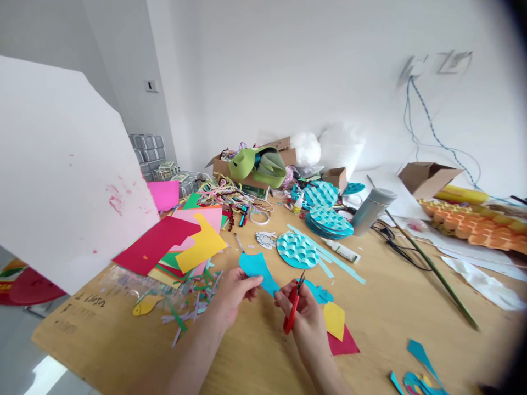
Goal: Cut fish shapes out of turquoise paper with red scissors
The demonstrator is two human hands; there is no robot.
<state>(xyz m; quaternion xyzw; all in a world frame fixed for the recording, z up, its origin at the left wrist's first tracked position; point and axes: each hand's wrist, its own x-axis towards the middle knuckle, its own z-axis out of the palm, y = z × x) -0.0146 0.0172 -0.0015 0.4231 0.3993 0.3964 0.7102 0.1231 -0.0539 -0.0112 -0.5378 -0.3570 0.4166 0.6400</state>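
Observation:
A piece of blue paper [256,267] with a curved cut edge is pinched between the thumb and fingers of my left hand [235,293]. My right hand [303,310] is closed on a pair of small scissors [292,311] with red handles, blades pointing up and away. The right thumb and fingertips also touch the lower right corner of the blue paper. Just beyond that hand lies a blue paper cutout [319,292]. A yellow paper piece [334,320] on a dark red one [346,341] rests beside it. Farther back sits a round blue woven paper disc [297,249].
Coloured sheets [156,247] and paper scraps [193,312] cover the table's left. A glue bottle [341,250], stacked woven discs [329,221] and a grey cylinder [374,211] stand behind. A long green stick [436,274] crosses the right side. Blue offcuts [424,356] lie front right.

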